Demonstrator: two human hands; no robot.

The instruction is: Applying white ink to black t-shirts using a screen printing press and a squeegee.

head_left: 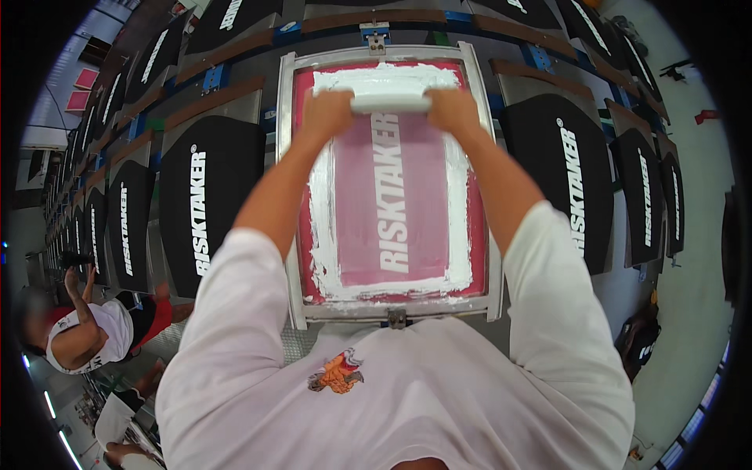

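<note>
Both my hands are closed on a pale squeegee (389, 103), my left hand (329, 113) at its left end and my right hand (453, 108) at its right. It lies crosswise over the far part of a screen-printing frame (345, 311) with a metal rim. Pinkish mesh (352, 227) fills the frame's middle, with large pale lettering running lengthwise. Thick white ink (323, 235) rings the mesh, heaped most at the far end beyond the squeegee. Red borders show outside the ink. My hands are slightly blurred, and the squeegee's blade is hidden.
Black fabric panels with white lettering lie on boards to the left (227, 180) and right (540, 157), with further rows beyond. A metal clamp (376, 39) sits at the frame's far edge. At lower left, a person (86, 333) in a white top works nearby.
</note>
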